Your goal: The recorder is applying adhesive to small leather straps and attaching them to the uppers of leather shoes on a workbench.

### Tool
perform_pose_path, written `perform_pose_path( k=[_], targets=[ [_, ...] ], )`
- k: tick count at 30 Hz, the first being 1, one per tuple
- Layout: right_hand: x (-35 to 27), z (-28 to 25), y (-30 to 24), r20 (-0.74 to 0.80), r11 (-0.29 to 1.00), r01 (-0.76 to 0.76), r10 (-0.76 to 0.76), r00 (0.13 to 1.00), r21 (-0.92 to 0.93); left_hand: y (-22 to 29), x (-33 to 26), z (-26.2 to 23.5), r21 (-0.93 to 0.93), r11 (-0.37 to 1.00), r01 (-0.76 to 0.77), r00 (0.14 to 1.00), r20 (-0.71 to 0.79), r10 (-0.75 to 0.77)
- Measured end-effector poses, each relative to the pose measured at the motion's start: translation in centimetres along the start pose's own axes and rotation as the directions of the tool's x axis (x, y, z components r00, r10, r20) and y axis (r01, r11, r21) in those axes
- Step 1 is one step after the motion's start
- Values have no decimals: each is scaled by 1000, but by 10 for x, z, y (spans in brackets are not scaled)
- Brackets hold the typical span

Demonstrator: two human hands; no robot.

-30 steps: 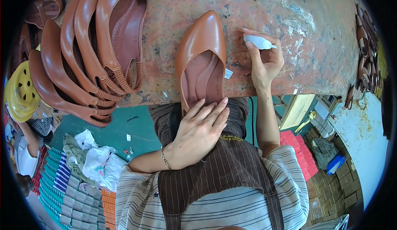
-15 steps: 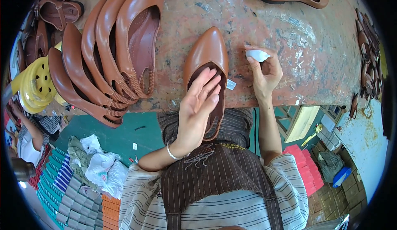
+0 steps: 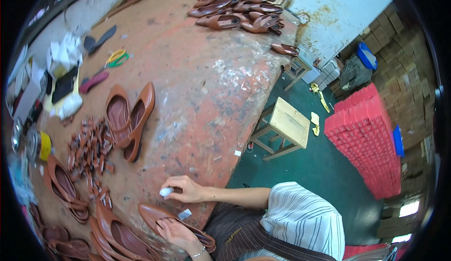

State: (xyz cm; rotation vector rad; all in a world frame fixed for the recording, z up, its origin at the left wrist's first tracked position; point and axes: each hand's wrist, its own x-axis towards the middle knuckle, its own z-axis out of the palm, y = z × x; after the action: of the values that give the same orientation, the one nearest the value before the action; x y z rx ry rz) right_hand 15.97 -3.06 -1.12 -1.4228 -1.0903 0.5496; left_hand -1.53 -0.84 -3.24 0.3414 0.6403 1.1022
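A brown leather slingback shoe (image 3: 151, 212) lies at the table's near edge, its pointed toe facing away from my lap. My left hand (image 3: 179, 236) rests at its opening, fingers stretched out over the inner edge; the fingertips are partly hidden inside. Just beyond the shoe, my right hand (image 3: 189, 189) pinches a small, rounded white piece (image 3: 166, 192); I cannot tell its material. A white paper slip (image 3: 185, 214) lies beside the shoe. Several matching shoes (image 3: 123, 235) stand in a row to the left.
Two more shoes (image 3: 136, 115) and a heap of brown straps (image 3: 89, 148) lie farther left. Scissors (image 3: 115, 60) and a shoe pile (image 3: 239, 12) are toward the back. Right of the table stand a wooden stool (image 3: 289, 120) and stacked red boxes (image 3: 364, 134).
The head view has swung to the right, bringing the far table, stool and red boxes into sight. My hands stay near the same shoe, the right still holding the white piece.
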Motion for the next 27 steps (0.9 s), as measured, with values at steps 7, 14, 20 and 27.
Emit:
perform_pose_path(
  k=[7,14,20,27],
  targets=[
    [-3,-1,4,-7,1000,5,-5,1000,31,0,9,4,52,999,16,1000,3,-16],
    [0,0,0,16,998,12,-13,1000,61,6,14,-2,38,999,2,996,86,-6],
    [-1,-1,3,-5,993,66,-66,998,93,-1,27,-4,-11,999,35,988,152,-33],
    [-2,-3,1,28,992,20,-24,999,123,3,40,-20,-16,992,123,967,227,-116]
  ],
)
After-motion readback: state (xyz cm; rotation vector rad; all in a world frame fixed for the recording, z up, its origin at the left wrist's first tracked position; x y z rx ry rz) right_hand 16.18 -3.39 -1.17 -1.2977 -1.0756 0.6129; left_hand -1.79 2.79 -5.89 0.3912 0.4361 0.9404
